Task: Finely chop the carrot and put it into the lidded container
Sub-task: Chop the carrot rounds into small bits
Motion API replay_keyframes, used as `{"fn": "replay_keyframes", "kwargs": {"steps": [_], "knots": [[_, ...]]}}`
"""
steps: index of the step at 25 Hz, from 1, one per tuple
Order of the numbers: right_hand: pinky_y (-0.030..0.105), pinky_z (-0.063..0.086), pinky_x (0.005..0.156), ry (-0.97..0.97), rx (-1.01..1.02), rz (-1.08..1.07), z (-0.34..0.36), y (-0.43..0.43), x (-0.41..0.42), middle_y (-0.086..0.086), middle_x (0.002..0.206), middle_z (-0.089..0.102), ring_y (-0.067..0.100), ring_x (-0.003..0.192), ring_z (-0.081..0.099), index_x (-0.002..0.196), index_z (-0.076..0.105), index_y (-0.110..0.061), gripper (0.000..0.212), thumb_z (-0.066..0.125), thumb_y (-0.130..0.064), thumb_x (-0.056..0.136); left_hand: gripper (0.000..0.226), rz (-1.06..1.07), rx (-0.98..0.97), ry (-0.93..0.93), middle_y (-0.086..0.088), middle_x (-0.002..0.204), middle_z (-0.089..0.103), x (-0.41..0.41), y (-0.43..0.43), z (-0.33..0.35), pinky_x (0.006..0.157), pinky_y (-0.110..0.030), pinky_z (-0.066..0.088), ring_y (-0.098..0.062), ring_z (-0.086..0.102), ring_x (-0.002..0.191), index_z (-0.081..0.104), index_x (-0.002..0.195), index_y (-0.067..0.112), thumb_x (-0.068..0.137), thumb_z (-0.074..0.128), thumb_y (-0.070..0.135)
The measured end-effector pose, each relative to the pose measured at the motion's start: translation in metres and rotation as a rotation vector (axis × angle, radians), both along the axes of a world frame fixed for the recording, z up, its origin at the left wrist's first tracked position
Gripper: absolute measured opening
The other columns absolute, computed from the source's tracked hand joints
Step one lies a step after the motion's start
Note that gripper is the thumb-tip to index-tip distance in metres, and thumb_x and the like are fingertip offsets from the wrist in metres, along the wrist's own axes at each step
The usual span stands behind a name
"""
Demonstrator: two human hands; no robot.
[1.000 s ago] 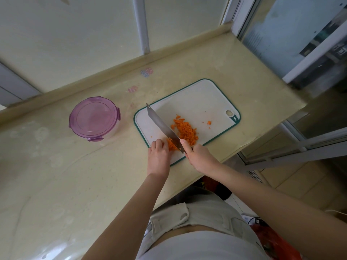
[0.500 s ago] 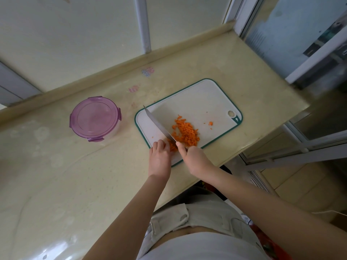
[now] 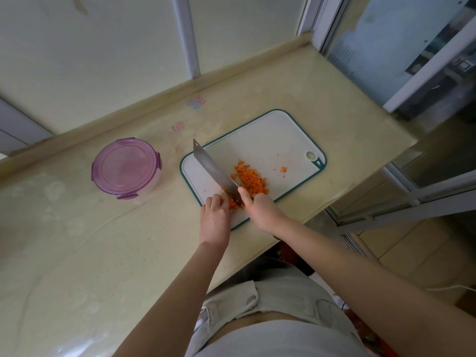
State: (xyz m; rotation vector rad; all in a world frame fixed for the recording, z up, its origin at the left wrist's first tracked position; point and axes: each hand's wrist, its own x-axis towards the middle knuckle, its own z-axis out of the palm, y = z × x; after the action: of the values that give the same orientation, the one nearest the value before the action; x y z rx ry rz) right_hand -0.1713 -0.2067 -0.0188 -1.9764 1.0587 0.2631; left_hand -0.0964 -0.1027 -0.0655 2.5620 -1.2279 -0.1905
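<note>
Here, nearest the viewer, the person's pale clothing [image 3: 270,305] fills the lower edge, and both bare forearms reach forward over the cream countertop [image 3: 103,240]. The left hand [image 3: 215,217] lies at the near edge of the cutting board [image 3: 270,135], its fingers curled under, their tips pressing on the uncut carrot [image 3: 233,203] just beside the blade. The right hand [image 3: 260,211] is closed round the handle of the knife [image 3: 213,168], the handle itself hidden in the fist and the forefinger laid along the blade. The broad blade slants away to the left, its far end over the board's far-left corner; whether its edge touches the board cannot be told. Just right of the blade, the chopped carrot [image 3: 251,180] lies heaped on the white, green-rimmed board, with a stray piece [image 3: 283,169] apart to the right, near the hanging hole [image 3: 311,155]. To the left, well apart from the board, the lidded container [image 3: 126,167] stands on the countertop, its purple lid on. Beyond, an upstand [image 3: 154,99] borders the counter beneath a frosted window [image 3: 103,47].
</note>
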Motion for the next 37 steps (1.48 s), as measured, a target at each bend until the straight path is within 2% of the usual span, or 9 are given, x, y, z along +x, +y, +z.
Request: {"fn": "replay_keyframes", "kwargs": {"steps": [6,10,19,25,30,34,37], "knots": [[0.032,0.035,0.055,-0.047,0.03,-0.022,-0.001,-0.002,-0.001,0.004,0.052,0.044,0.021,0.05,0.043,0.053,0.039,-0.009,0.066,0.023,-0.055,0.098,0.021,0.02,-0.011,0.068,-0.013,0.094,0.054,0.0,0.001,0.001,0.076,-0.035,0.042,-0.03,0.049,0.087,0.063,0.102,0.002,0.082,0.066,0.009],[0.038,0.045,0.065,-0.102,0.016,-0.049,0.005,-0.004,-0.001,0.006,0.053,0.046,0.025,0.054,0.047,0.055,0.042,-0.007,0.068,0.022,-0.057,0.097,0.024,0.062,-0.034,0.139,-0.015,0.099,0.053,0.003,-0.003,0.006,0.084,-0.034,0.038,-0.03,0.046,0.094,0.062,0.109,0.002,0.089,0.059,0.015],[0.028,0.032,0.049,-0.127,0.058,-0.06,0.017,-0.006,-0.013,0.003,0.05,0.038,0.017,0.044,0.036,0.059,0.04,-0.006,0.064,0.025,-0.056,0.097,0.03,0.077,-0.074,0.205,-0.011,0.114,0.053,0.004,0.002,0.012,0.095,-0.031,0.037,-0.026,0.045,0.106,0.057,0.12,0.007,0.093,0.054,0.019],[0.032,0.035,0.054,-0.1,0.083,-0.059,0.012,0.002,-0.019,0.006,0.053,0.039,0.019,0.046,0.038,0.066,0.046,-0.006,0.064,0.027,-0.059,0.095,0.022,0.195,-0.15,0.299,-0.014,0.096,0.054,0.009,-0.002,0.014,0.088,-0.035,0.041,-0.029,0.046,0.097,0.066,0.108,0.005,0.092,0.056,0.016],[0.034,0.038,0.058,-0.07,0.076,-0.022,0.011,0.009,-0.02,0.006,0.052,0.039,0.02,0.047,0.039,0.063,0.045,-0.007,0.065,0.023,-0.059,0.096,0.019,0.24,-0.181,0.318,-0.014,0.094,0.06,0.013,-0.01,0.016,0.081,-0.031,0.04,-0.029,0.051,0.091,0.071,0.102,0.004,0.089,0.058,0.009],[0.028,0.033,0.05,-0.038,0.083,-0.033,0.013,0.012,-0.016,0.003,0.052,0.037,0.017,0.047,0.037,0.057,0.034,-0.009,0.063,0.023,-0.056,0.097,0.017,0.256,-0.207,0.334,-0.014,0.09,0.063,0.015,-0.011,0.016,0.076,-0.024,0.036,-0.028,0.053,0.088,0.073,0.095,0.003,0.086,0.058,0.003],[0.026,0.035,0.052,-0.025,0.076,0.018,0.019,0.015,-0.011,0.0,0.059,0.038,0.015,0.053,0.038,0.06,0.032,-0.024,0.047,0.025,-0.048,0.101,0.018,0.264,-0.198,0.351,-0.015,0.088,0.063,0.016,-0.013,0.017,0.072,-0.021,0.034,-0.028,0.053,0.086,0.074,0.091,0.004,0.085,0.057,0.002]]}}
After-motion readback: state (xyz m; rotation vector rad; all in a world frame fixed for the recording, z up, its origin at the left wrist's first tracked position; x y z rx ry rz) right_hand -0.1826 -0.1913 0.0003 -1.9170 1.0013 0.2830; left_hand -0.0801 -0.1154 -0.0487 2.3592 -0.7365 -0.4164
